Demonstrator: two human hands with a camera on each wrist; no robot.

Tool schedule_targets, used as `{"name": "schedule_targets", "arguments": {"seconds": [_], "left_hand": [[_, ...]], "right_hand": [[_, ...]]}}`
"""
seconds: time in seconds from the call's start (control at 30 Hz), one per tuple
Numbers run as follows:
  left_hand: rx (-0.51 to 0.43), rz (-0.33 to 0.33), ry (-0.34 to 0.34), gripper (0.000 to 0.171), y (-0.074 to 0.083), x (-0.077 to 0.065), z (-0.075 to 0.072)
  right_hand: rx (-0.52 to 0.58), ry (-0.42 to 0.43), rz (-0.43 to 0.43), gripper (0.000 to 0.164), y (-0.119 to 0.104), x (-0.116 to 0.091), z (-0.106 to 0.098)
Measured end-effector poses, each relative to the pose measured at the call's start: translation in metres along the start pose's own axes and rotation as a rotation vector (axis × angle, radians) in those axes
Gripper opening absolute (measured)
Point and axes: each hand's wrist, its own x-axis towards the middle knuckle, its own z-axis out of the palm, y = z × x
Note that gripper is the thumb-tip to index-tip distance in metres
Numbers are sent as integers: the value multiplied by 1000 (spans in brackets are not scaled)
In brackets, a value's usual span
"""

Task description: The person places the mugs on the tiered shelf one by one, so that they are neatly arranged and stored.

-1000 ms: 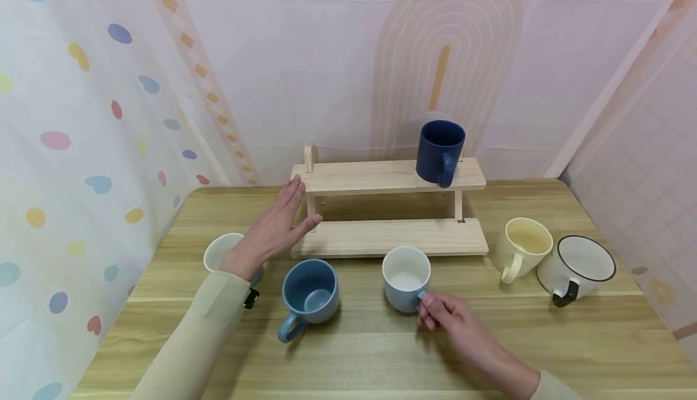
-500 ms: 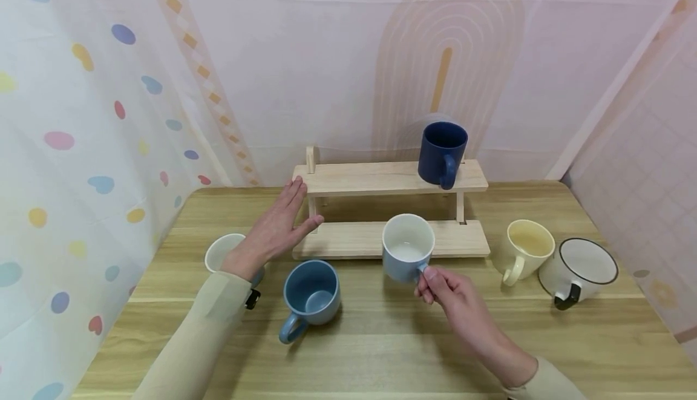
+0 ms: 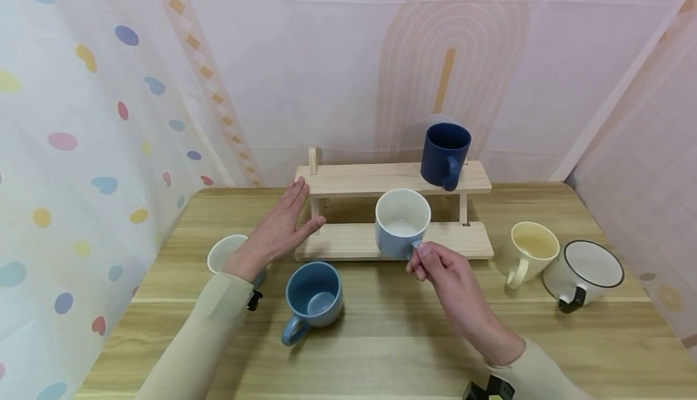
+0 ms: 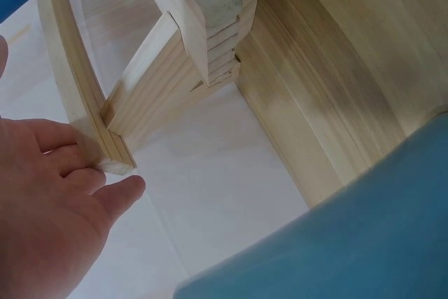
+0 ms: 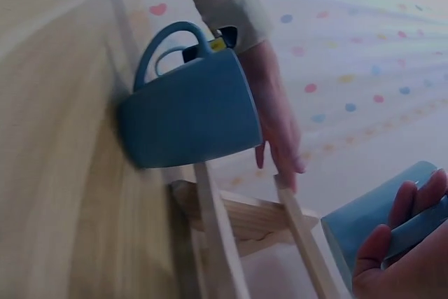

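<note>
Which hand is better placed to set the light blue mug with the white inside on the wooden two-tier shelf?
Right, most likely. The right hand holds the light blue ceramic mug by its handle, raised near the pale wooden two-tier shelf, while the left hand touches the shelf's left end.

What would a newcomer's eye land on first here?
Probably the navy mug, dark against the pale backdrop and alone at the right end of the upper shelf. Next come the hands: the right hand holds a light blue mug by its handle, while the left hand touches the upper shelf's left end.
</note>
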Motion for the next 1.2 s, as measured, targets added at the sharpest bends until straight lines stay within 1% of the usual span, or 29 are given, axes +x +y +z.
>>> {"name": "schedule_targets", "arguments": {"seconds": [0.17, 0.37, 0.57, 0.77, 1.03, 1.2], "left_hand": [[-1, -11, -6, 92, 1, 0, 0], [-6, -14, -11, 92, 2, -1, -1], [-5, -16, -18, 91, 3, -1, 0], [1, -15, -11, 91, 3, -1, -1], [17, -6, 12, 90, 3, -1, 0], [18, -7, 12, 90, 2, -1, 0]], "right_hand": [[31, 12, 11, 40, -7, 10, 5], [98, 39, -1, 37, -14, 22, 9], [116, 85, -8, 35, -19, 35, 10], [140, 106, -36, 33, -22, 49, 10], [101, 126, -50, 35, -21, 72, 11], [51, 148, -73, 38, -21, 83, 11]]}}
